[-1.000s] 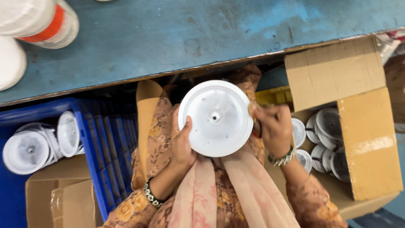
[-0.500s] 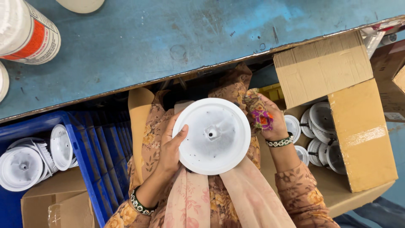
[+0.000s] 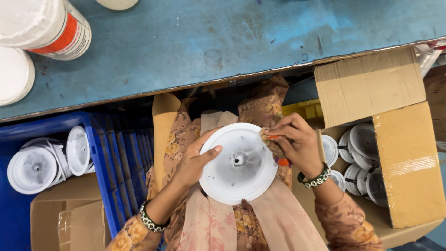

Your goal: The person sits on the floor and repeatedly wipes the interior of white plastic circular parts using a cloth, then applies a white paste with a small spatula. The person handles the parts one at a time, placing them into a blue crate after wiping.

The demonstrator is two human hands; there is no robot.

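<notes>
- I see a worn blue worktop (image 3: pixel 223 51) across the top.
- On it, far left: a white cylindrical container with an orange band (image 3: pixel 44 25), lying sideways.
- Beside it, a white round disc (image 3: pixel 14 74).

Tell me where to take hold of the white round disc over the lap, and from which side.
Grip the white disc by its rim, from the left side, probably. It is flat and wide, face up, with a small hub in the middle too small to grasp. The left hand already clasps the left rim, thumb on top; the right hand presses a cloth on the right edge.
</notes>
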